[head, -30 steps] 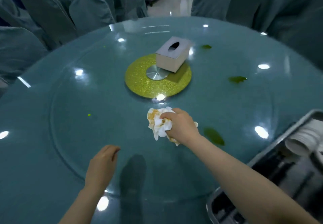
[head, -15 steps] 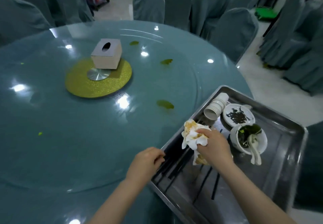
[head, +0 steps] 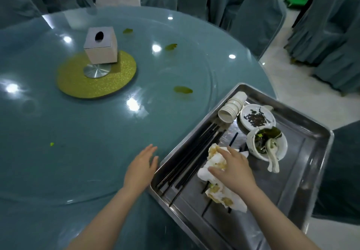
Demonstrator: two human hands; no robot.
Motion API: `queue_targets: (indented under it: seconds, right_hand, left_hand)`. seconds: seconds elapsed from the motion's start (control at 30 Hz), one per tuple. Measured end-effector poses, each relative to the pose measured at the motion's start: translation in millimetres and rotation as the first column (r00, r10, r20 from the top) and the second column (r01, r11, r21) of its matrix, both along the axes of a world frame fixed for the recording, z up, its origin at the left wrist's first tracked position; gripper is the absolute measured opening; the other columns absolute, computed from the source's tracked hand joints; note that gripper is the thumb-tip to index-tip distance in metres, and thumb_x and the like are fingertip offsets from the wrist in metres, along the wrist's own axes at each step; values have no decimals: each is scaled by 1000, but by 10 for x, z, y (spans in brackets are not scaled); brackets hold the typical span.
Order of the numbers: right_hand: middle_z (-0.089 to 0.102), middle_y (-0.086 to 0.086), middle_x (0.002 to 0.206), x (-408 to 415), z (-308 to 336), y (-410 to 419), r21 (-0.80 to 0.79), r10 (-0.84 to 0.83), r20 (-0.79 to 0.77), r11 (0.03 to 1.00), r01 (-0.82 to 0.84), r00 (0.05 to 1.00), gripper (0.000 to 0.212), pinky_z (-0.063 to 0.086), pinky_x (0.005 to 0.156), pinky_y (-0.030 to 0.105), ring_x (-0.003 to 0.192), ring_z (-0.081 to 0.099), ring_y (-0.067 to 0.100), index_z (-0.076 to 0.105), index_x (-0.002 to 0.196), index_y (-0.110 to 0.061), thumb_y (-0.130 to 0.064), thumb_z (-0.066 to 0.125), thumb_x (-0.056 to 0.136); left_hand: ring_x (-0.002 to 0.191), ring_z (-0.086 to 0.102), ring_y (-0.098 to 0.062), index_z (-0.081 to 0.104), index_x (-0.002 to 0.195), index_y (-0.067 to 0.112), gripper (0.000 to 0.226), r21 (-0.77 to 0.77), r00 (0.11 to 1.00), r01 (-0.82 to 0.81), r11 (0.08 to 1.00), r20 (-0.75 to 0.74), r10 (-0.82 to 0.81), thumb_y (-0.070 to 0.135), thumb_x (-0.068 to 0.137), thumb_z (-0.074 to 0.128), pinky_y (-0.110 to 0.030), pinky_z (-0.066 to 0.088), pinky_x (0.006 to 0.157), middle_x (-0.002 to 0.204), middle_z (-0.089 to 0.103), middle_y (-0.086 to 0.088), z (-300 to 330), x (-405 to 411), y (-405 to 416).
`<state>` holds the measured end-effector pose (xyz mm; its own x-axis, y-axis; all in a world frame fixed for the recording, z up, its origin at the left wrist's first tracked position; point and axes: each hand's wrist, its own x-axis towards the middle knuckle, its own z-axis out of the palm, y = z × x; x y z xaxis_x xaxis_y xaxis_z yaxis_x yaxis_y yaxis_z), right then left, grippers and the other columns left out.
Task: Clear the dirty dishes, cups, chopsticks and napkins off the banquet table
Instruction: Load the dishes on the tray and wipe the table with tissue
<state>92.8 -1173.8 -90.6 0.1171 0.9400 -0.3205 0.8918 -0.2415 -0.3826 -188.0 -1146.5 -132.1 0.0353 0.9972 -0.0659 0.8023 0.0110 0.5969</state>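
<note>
A metal tray (head: 311,132) sits at the table's right edge. In it lie crumpled, yellow-stained white napkins (head: 224,197) on top of black chopsticks (head: 187,164). My right hand (head: 235,169) rests on the napkins with its fingers spread flat, not gripping. My left hand (head: 141,167) hovers open over the table just left of the tray's rim. Also in the tray are stacked white cups (head: 231,106) on their side, a small plate with tea leaves (head: 257,118), and a bowl of green scraps (head: 266,144) with a white spoon (head: 272,162).
The round teal table carries a glass turntable (head: 97,132) with a gold disc (head: 97,82) and a tissue box (head: 101,45) at its centre. Green leaf scraps (head: 183,89) lie on the glass. Covered chairs (head: 257,19) ring the table.
My right hand carried the napkins from the middle of the table into the tray and has spread its fingers over them. The left hand followed to the tray's rim and opened.
</note>
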Motion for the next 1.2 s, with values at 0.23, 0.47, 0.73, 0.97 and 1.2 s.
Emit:
queue_targets:
  seconds: [0.23, 0.47, 0.73, 0.97, 1.2]
  right_hand:
    - [46, 0, 143, -404, 96, 289, 190, 94, -7, 977, -91, 996, 47, 26, 112, 35, 136, 34, 21, 53, 132, -26, -48, 53, 90]
    - [54, 0, 134, -1021, 63, 505, 176, 251, -38, 954, -241, 967, 38, 30, 109, 28, 128, 43, 20, 60, 125, -21, -34, 58, 89]
    - [46, 1, 141, -1630, -26, 762, 128, 388, -62, 917, -378, 920, 39, 26, 111, 28, 134, 35, 18, 56, 130, -20, -31, 54, 93]
    - [33, 1, 154, -1810, -184, 1058, -22, 457, 0, 889, -457, 889, 45, 23, 114, 31, 145, 20, 19, 44, 140, -22, -30, 48, 96]
    - [32, 2, 154, -2240, -156, 1730, 9, 546, 44, 837, -547, 836, 47, 24, 116, 35, 145, 21, 20, 42, 142, -20, -29, 47, 96]
  left_hand:
    - [146, 15, -26, 26, 149, 13, 55, -116, 928, -198, 973, -341, 148, 31, 99, 40, -39, 17, 117, 159, 17, -8, -104, -955, -53]
    - [148, 3, -14, 4, 153, 22, 59, -233, 911, -138, 963, -412, 31, 39, 101, 27, -40, 6, 118, 160, -4, 5, -183, -1075, -257]
    - [146, -1, -6, 0, 152, 29, 58, -210, 905, 27, 977, -410, -113, 39, 101, 26, -38, -3, 118, 159, -8, 13, -255, -1117, -180]
    - [115, 61, -12, 63, 125, 20, 42, 74, 903, 212, 974, -396, -166, 26, 83, 64, -49, 42, 99, 133, 58, 4, -160, -1238, -175]
    - [96, 70, -15, 74, 104, 13, 45, 212, 894, 141, 967, -447, -33, 31, 84, 37, -50, 50, 88, 111, 71, -2, 136, -1599, 343]
